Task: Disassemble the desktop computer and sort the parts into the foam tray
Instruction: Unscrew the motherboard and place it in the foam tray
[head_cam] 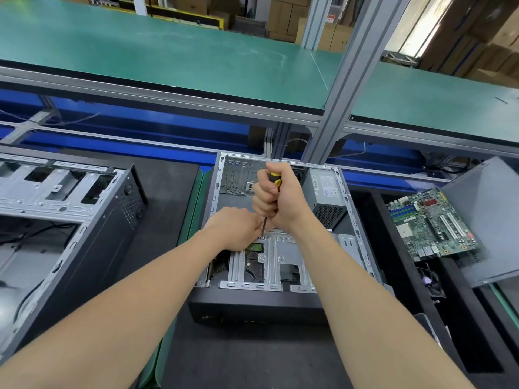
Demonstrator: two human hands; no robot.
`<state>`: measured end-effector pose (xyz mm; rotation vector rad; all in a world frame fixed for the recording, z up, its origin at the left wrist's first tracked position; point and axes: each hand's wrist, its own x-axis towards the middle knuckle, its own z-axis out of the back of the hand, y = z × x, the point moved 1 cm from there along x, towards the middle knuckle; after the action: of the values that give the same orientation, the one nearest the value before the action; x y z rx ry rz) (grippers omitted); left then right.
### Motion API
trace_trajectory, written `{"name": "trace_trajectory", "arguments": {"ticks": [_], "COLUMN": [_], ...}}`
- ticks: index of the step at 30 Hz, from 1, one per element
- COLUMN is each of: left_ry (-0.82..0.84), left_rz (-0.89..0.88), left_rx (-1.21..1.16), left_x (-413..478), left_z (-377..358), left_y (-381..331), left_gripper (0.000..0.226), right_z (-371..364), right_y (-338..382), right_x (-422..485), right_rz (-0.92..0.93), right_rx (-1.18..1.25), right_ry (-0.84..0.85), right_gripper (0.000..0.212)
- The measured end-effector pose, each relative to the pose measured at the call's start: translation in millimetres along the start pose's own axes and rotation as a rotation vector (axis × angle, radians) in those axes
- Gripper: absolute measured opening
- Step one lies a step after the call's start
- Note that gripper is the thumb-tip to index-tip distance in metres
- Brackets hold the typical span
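An open desktop case (213, 192) lies on its side in front of me, with a grey power supply (325, 192) at its back right and a metal drive cage (280, 256) near the front. My right hand (280, 197) grips a black-and-yellow screwdriver (273, 178) held upright, its tip on a screw at the cage's top edge. My left hand (236, 228) rests on the cage beside the shaft, fingers around its lower part. A green motherboard (432, 223) lies in the black foam tray (373, 220) to the right.
A second open case (70, 209) lies at the left on the dark mat. A grey side panel (488, 214) leans over the tray at the right. A small fan with cables (431, 282) sits in a tray slot. An aluminium post (345, 88) rises behind the case.
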<state>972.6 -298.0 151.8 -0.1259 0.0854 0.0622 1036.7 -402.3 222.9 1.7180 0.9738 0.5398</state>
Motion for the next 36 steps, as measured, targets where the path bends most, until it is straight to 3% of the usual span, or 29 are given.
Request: {"name": "trace_trajectory", "arguments": {"ticks": [4, 7, 13, 18, 22, 28, 33, 36], "left_ry": [-0.006, -0.021, 0.040, 0.020, 0.049, 0.027, 0.049, 0.062], "left_rz": [-0.009, -0.008, 0.005, -0.021, 0.028, -0.008, 0.007, 0.001], "left_rx": [0.003, -0.006, -0.034, -0.058, -0.074, -0.069, -0.030, -0.021], "left_x": [-0.4, -1.0, -0.7, -3.4, -7.3, -5.6, -2.8, -2.9], "left_z": [0.0, -0.3, -0.2, 4.3, 9.2, 6.3, 2.9, 4.1], "left_y": [0.0, 0.3, 2.0, 0.2, -2.1, -1.1, 0.3, -0.1], "left_gripper": [0.043, 0.043, 0.039, 0.036, 0.028, 0.033, 0.037, 0.052], "right_z": [1.1, -1.2, -15.8, -33.9, -45.7, -37.9, -13.5, -1.2], "right_y": [3.1, 2.9, 2.2, -8.1, -15.3, -8.7, 3.5, 8.0], "right_x": [2.3, 0.0, -21.2, -23.2, -18.7, -8.3, -4.4, -2.4], "right_rz": [-0.047, -0.013, 0.190, 0.255, 0.367, 0.351, 0.097, 0.017], "right_rx": [-0.012, -0.046, -0.367, -0.282, -0.307, -0.331, -0.144, -0.067], "right_ry": [0.112, 0.084, -0.328, -0.744, -0.896, -0.509, -0.120, 0.054], "right_gripper": [0.050, 0.040, 0.033, 0.033, 0.031, 0.035, 0.034, 0.034]}}
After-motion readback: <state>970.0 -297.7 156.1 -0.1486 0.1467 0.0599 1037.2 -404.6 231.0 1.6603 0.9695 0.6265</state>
